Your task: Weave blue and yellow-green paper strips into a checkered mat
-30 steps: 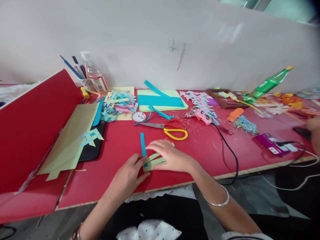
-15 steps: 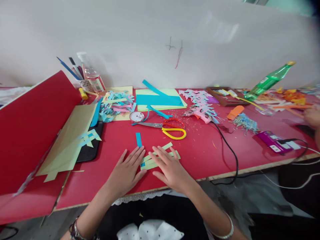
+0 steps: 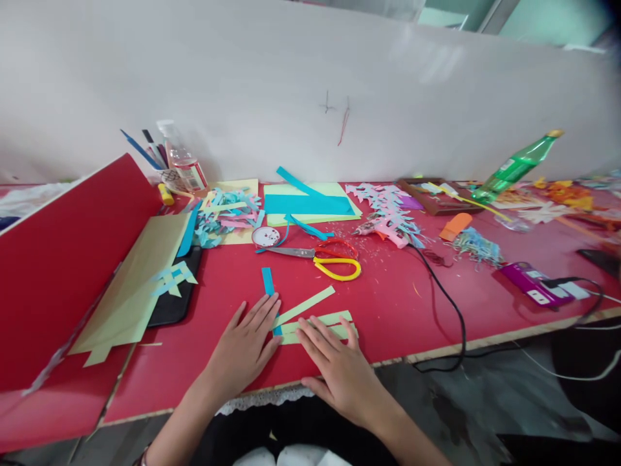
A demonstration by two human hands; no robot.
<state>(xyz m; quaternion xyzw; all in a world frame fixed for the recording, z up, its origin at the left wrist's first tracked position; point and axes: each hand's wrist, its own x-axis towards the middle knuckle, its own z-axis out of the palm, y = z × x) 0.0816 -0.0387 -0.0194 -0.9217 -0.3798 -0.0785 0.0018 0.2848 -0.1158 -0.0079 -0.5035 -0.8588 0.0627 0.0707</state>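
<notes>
Both of my hands lie flat on the red table (image 3: 388, 304) near its front edge. My left hand (image 3: 242, 349) has its fingers stretched out, with the fingertips on a blue paper strip (image 3: 268, 283). My right hand (image 3: 339, 369) is open too, its fingertips pressing on pale green paper strips (image 3: 310, 310) that cross the blue one. Neither hand grips anything.
Scissors (image 3: 323, 259) with red and yellow handles lie behind the strips. A pink glue gun (image 3: 385, 228) with a black cord (image 3: 451, 310), paper scraps (image 3: 228, 213), blue and green sheets (image 3: 308, 202), a green bottle (image 3: 517, 167), a pen cup (image 3: 162, 165) and a raised red board (image 3: 63, 259) stand around.
My right hand slid back toward the table's front edge, uncovering the green strips. My left hand flattened out on the blue strip. Another person's hand at the right edge has left the view.
</notes>
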